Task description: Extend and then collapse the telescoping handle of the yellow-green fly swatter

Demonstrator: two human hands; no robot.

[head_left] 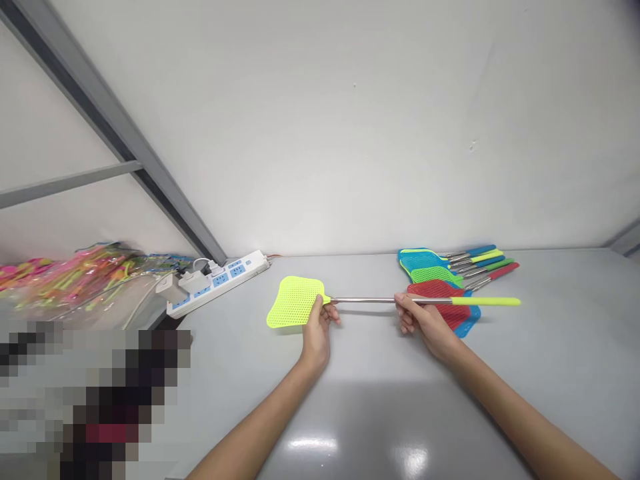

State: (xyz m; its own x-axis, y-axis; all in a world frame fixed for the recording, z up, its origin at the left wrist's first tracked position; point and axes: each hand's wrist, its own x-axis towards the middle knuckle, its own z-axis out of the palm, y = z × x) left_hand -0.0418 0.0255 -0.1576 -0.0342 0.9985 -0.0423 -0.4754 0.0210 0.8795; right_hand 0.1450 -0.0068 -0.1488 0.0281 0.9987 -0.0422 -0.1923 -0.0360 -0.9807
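A yellow fly swatter (295, 303) is held level above the grey table, its metal rod drawn out long. My left hand (318, 327) pinches it at the neck, thumb over the lower corner of the mesh head. Farther right, my right hand (423, 320) grips the metal rod between thumb and fingers, just left of the yellow handle. Behind that hand lies a pile of other swatters, with a red swatter head (435, 290), a green head (433, 275) and blue heads (420, 257). Part of the pile is hidden by the rod and my hand.
A white power strip (220, 283) with plugged-in adapters lies on the table (350, 387) at the left. Beyond it are clear bags of colourful items (105, 273). A wall (350, 133) rises along the back edge, with a grey metal frame (135, 133) on the left.
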